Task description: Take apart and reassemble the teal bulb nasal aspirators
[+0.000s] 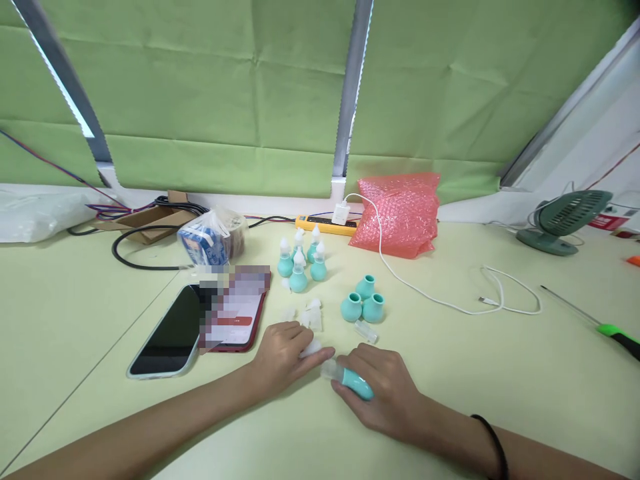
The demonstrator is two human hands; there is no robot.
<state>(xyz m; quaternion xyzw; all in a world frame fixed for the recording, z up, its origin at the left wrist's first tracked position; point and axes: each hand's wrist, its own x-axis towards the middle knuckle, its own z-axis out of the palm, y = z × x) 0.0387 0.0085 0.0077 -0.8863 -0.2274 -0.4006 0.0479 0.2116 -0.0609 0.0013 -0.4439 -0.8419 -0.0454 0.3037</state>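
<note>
My right hand lies on the table with its fingers closed round a teal rubber bulb that has a clear tip pointing left. My left hand rests just left of it, fingers pinched on a small white clear cap. The two hands almost touch. A few more clear caps lie just beyond my left hand. Three bare teal bulbs stand behind my right hand. Several finished bulbs with white tips stand farther back.
Two phones lie at the left. A pink bubble-wrap bag, yellow power strip, white cable and wrapped blue pack sit behind. A green fan and a green-handled screwdriver are at the right.
</note>
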